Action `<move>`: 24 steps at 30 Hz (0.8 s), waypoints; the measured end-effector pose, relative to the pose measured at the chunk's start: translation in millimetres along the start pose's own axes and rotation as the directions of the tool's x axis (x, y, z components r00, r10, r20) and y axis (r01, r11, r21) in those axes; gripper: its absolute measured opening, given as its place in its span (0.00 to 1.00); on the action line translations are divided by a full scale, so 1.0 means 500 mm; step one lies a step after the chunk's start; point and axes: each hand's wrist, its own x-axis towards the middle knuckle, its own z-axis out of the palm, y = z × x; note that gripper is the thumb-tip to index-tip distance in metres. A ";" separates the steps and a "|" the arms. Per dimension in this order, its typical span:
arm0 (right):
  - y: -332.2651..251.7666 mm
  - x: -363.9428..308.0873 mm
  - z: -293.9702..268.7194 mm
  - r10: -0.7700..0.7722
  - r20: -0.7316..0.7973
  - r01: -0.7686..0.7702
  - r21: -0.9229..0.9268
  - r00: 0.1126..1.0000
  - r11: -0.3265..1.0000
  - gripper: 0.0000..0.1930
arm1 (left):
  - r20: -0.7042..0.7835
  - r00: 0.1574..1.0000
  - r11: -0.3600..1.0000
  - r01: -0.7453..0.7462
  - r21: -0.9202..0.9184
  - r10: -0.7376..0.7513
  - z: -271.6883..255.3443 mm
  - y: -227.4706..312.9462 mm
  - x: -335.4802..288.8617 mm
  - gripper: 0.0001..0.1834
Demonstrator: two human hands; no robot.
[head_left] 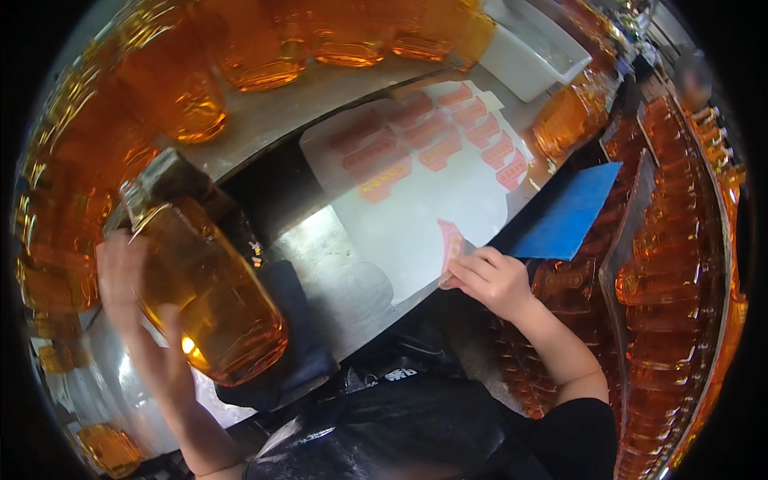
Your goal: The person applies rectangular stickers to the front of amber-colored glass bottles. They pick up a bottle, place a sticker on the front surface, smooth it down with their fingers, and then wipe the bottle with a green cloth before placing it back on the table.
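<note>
A large clear bottle of amber liquid (212, 296) lies tilted on a dark folded cloth (300, 344) at the left of the bench. Along its left side is my left hand (140, 296), slightly blurred, fingers stretched out and thumb apart near the bottle's side; whether it bears any weight I cannot tell. My right hand (492, 280) pinches a pink and red label (450, 240) between thumb and fingers, over the front edge of a white sheet (424, 204). Several similar red labels (432, 132) lie in rows on that sheet.
Filled amber bottles (264, 48) line the back and left of the metal bench (316, 248). A white tub (524, 52) and another bottle (572, 116) stand at the back right. A blue panel (568, 212) juts out beyond my right hand, beside stacked amber bottles (664, 264).
</note>
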 end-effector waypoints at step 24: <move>-0.241 0.461 -0.131 -0.431 -0.110 0.441 0.345 0.895 0.828 0.26 | 0.142 0.988 0.997 0.062 -0.036 -0.056 -0.079 -0.018 -0.076 0.50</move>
